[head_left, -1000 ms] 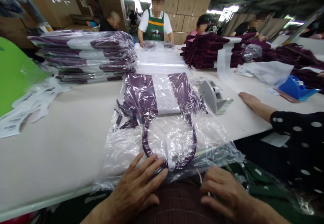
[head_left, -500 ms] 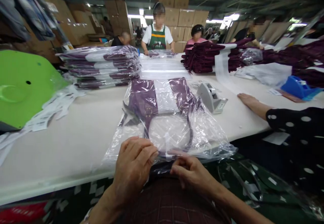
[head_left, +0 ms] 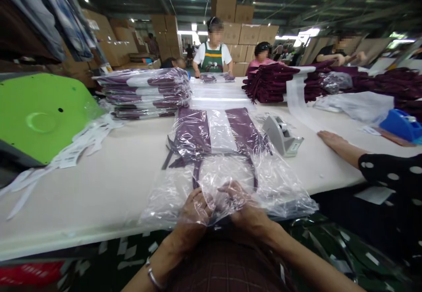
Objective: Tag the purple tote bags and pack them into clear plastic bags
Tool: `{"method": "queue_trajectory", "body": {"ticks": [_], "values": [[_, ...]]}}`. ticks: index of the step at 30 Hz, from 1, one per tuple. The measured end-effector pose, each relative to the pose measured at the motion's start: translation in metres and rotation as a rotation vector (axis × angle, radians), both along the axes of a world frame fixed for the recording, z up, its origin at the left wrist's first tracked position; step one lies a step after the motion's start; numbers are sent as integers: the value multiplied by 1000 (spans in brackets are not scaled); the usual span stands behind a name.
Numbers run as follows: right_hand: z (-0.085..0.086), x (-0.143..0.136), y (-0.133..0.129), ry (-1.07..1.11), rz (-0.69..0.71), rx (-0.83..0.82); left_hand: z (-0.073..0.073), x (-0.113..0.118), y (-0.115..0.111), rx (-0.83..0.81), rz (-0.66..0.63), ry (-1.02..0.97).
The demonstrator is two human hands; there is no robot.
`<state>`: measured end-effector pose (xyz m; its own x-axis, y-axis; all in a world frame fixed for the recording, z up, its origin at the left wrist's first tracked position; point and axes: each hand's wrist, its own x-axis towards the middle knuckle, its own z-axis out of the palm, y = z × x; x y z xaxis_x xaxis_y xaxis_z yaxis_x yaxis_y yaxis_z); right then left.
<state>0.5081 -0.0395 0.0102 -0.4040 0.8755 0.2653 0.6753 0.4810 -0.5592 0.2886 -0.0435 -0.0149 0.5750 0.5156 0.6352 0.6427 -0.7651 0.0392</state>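
Observation:
A dark purple handbag [head_left: 191, 129] lies flat on the table inside a clear plastic bag [head_left: 280, 191], with a white band [head_left: 221, 131] across its middle. Its looped handle [head_left: 255, 171] points toward me. At the bag's near end, my left hand [head_left: 197, 206] is closed, fingers curled in the film by the handle's left side. Close beside it, my right hand [head_left: 238, 197] is also closed, its fingers bunched in the plastic inside the loop. Shiny film lies over parts of both hands and blurs the fingertips.
A grey tape dispenser [head_left: 282, 136] stands right of the bag. Wrapped bags [head_left: 145, 92] are stacked behind left, near a green machine [head_left: 42, 116] with paper tags. A co-worker's hand [head_left: 334, 142] rests at right. Purple bags [head_left: 270, 83] are piled behind. Another person [head_left: 213, 56] stands opposite.
Both hands have moved forward and closer together, from the plastic bag's near edge to within the handle loop. Film now covers the fingers. The view has tilted slightly up.

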Motion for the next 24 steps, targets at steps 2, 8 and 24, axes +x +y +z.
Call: {"method": "queue_trajectory", "body": {"ticks": [2,8,24], "values": [[0,6,16,28,-89,-37,1,1,1,-61,-2,37],[20,-2,49,-121,-133,-288,2,12,0,-58,-57,178],[2,13,62,306,-105,-385,-21,20,32,-43,-193,-44]]}}
